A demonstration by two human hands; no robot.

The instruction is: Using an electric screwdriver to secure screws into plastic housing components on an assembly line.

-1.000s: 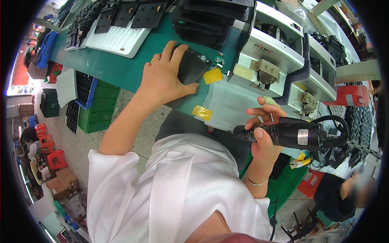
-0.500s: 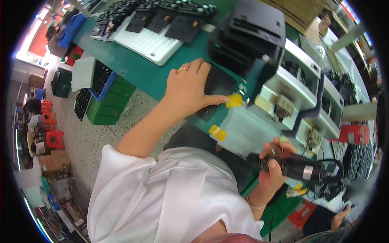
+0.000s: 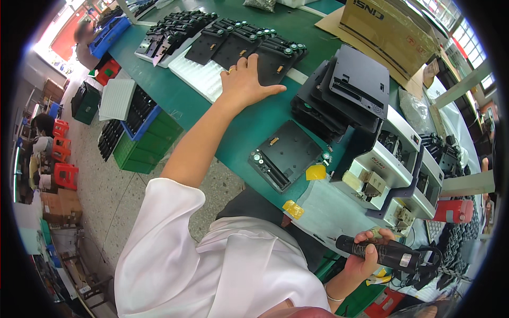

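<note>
We held our left hand [image 3: 244,86] over the black plates [image 3: 272,64] by the white tray [image 3: 204,82], its fingers spread apart; we could not tell whether they touched. Our right hand [image 3: 367,257] gripped a black power screwdriver [image 3: 391,256]. Another plate [image 3: 290,151] lay flat on the green table [image 3: 231,140], near a dark stack [image 3: 356,79].
</note>
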